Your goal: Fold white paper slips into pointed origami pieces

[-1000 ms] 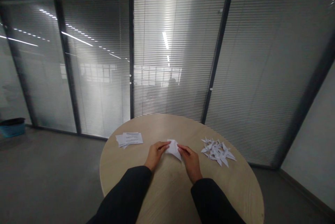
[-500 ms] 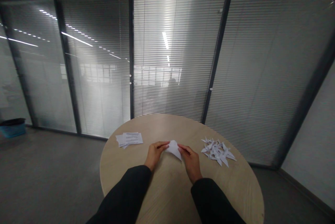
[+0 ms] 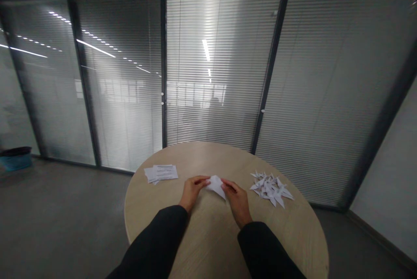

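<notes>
Between my hands is a folded sheet of white paper (image 3: pixel 216 185), bent and roughly triangular at its lower right corner. My left hand (image 3: pixel 194 189) pinches its left edge between thumb and fingers. On the opposite edge, my right hand (image 3: pixel 236 198) grips the paper the same way. Both forearms, in dark sleeves, reach in from the bottom of the view. Some of the fingertips are hidden by the hands themselves.
A round wooden table (image 3: pixel 208 235) carries a small stack of printed papers (image 3: pixel 164 172) at left and a pile of folded white paper cranes (image 3: pixel 272 188) at right. Beyond it stands a glass partition with blinds (image 3: pixel 215 70). A blue bin (image 3: pixel 16 159) sits on the floor, far left.
The paper's upper edge looks slightly more angular and less rounded than before. Both hands keep nearly the same place and hold.
</notes>
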Demonstrator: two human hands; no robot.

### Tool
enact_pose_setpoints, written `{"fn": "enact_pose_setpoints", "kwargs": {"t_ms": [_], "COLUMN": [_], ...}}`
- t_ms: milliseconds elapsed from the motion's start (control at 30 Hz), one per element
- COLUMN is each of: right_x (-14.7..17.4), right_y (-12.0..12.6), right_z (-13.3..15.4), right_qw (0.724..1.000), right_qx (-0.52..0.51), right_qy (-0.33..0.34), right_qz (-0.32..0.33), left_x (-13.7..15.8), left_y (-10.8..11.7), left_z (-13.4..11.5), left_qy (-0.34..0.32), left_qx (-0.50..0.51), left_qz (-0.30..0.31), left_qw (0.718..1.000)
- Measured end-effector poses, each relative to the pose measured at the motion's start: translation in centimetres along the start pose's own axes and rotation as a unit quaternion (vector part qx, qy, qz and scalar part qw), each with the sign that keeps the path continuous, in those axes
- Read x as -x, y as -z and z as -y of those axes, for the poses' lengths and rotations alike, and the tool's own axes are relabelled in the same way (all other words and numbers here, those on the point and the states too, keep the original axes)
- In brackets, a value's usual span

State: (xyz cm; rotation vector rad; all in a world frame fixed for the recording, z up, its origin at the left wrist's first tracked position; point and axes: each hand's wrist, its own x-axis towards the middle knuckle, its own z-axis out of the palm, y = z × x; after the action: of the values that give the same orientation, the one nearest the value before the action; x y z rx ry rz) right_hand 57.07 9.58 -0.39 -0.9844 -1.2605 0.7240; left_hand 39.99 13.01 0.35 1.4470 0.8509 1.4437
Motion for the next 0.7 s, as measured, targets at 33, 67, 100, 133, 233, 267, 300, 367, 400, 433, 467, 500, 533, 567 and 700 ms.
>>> {"fn": "enact_pose_setpoints", "kwargs": {"t_ms": [33, 67, 100, 133, 233, 267, 300, 367, 400, 433, 467, 500, 533, 567, 700], "right_x": [-0.02, -0.04, -0.06, -0.08, -0.08, -0.07, -0.04, 0.04, 0.08, 0.12, 0.16, 0.19, 0.21, 0.22, 0.28], "right_y": [-0.03, -0.05, -0.06, -0.07, -0.09, -0.1, -0.11, -0.15, -0.19, -0.23, -0.27, -0.32, -0.37, -0.42, -0.52], "right_z": [-0.06, -0.14, -0.22, -0.3, -0.43, -0.4, -0.35, -0.15, -0.03, 0.09, 0.21, 0.3, 0.37, 0.41, 0.52], "right_qw": [1.0, 1.0, 1.0, 1.0, 1.0, 1.0, 1.0, 1.0, 1.0, 1.0, 1.0, 1.0, 1.0, 1.0, 0.999], "right_qx": [-0.004, -0.007, -0.009, -0.009, -0.005, -0.001, 0.002, 0.01, 0.014, 0.017, 0.021, 0.023, 0.025, 0.026, 0.027], "right_qy": [-0.003, -0.005, -0.005, -0.005, 0.0, 0.002, 0.003, 0.006, 0.008, 0.009, 0.011, 0.012, 0.014, 0.017, 0.023], "right_qz": [0.0, 0.0, -0.001, -0.001, 0.0, 0.001, 0.002, 0.001, 0.001, 0.001, 0.002, 0.003, 0.003, 0.002, -0.006], "left_x": [-0.02, -0.03, -0.03, -0.02, 0.1, 0.15, 0.2, 0.28, 0.3, 0.31, 0.3, 0.27, 0.24, 0.2, 0.11], "left_y": [-0.02, -0.04, -0.07, -0.09, -0.17, -0.18, -0.19, -0.18, -0.17, -0.14, -0.12, -0.09, -0.07, -0.05, -0.09], "left_z": [0.04, 0.05, 0.04, 0.01, -0.16, -0.21, -0.25, -0.24, -0.19, -0.12, -0.03, 0.06, 0.14, 0.21, 0.32], "left_qy": [-0.002, -0.004, -0.005, -0.006, -0.003, -0.001, 0.002, 0.007, 0.01, 0.012, 0.01, 0.003, -0.007, -0.019, -0.041], "left_qx": [-0.001, 0.0, 0.002, 0.004, 0.006, 0.004, 0.002, 0.001, 0.002, 0.003, 0.003, -0.001, -0.007, -0.015, -0.016], "left_qz": [-0.004, -0.008, -0.011, -0.013, -0.017, -0.017, -0.018, -0.016, -0.015, -0.015, -0.017, -0.022, -0.029, -0.037, -0.051], "left_qw": [1.0, 1.0, 1.0, 1.0, 1.0, 1.0, 1.0, 1.0, 1.0, 1.0, 1.0, 1.0, 1.0, 0.999, 0.998]}}
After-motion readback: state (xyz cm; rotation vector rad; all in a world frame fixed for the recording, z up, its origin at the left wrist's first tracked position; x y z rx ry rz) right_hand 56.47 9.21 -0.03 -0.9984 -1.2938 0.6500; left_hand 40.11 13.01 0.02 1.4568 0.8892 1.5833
